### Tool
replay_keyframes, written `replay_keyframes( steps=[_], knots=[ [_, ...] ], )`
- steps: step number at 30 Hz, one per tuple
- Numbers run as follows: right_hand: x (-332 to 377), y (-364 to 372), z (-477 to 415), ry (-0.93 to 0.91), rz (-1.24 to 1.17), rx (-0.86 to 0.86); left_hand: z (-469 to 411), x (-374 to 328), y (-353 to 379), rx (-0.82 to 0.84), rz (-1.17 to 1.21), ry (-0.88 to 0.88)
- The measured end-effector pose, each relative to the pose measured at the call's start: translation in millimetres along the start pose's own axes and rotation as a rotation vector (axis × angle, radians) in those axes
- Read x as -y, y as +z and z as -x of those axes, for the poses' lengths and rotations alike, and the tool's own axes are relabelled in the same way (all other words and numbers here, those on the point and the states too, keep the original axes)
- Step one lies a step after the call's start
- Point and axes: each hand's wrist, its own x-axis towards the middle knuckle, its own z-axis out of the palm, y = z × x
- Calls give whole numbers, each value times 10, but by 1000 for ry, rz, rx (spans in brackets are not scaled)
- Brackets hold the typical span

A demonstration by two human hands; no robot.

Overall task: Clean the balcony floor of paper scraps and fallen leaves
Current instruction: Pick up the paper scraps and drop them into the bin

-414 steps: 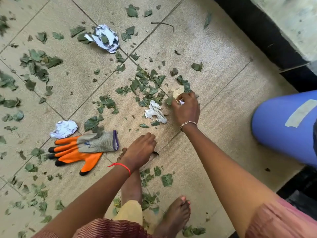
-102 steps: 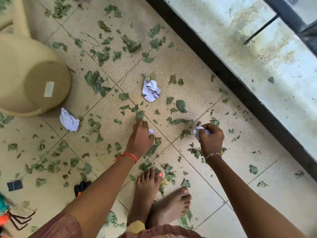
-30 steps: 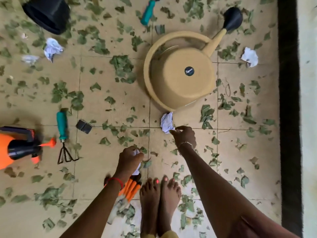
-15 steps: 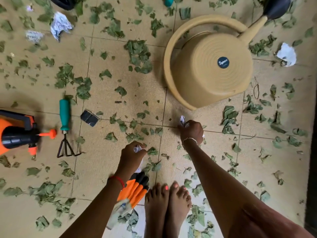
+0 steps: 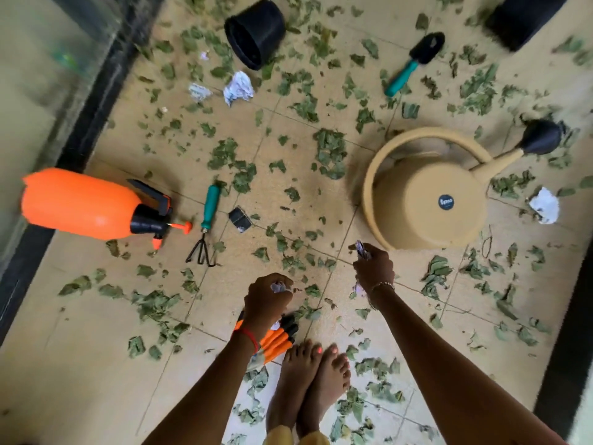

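Head: sideways pot point(image 5: 260, 27) near paper scraps point(image 5: 238, 88)

left hand point(image 5: 268, 298): curled round crumpled paper point(image 5: 278, 287), arm stretched forward and down | right hand point(image 5: 373, 268): pinches paper scrap point(image 5: 361, 250), possibly more under the palm (blurred), arm straight

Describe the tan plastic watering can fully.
The tan plastic watering can lies tipped over on the tiled floor, its base with a round dark sticker facing the camera. A loop handle arcs round its far side; the spout runs up-right to a black rose head. Green leaves lie around it.
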Motion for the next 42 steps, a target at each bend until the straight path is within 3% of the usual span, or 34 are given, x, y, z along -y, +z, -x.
replay_keyframes(
  steps=[8, 11, 18, 25, 33, 42],
  knots=[
    [918, -330, 415, -177, 300, 144, 227, -299, -584, -84, 190, -81],
    [1174, -376, 461, -277, 372, 90, 292, -421, -641, -57, 197, -98],
    [1879, -368, 295, -281, 383, 33, 87, -751, -863, -69, 235, -209],
    [2473, -331, -35, -475, 625, 141, -208, -1072, -977, -335, 212, -444],
    [2584, 154, -390, -526, 749, 166, -857, -858, -893, -304, 274, -548],
    [2269, 895, -893, -621, 768, 149, -1586, -364, -707, -414, 269, -612]
  ],
)
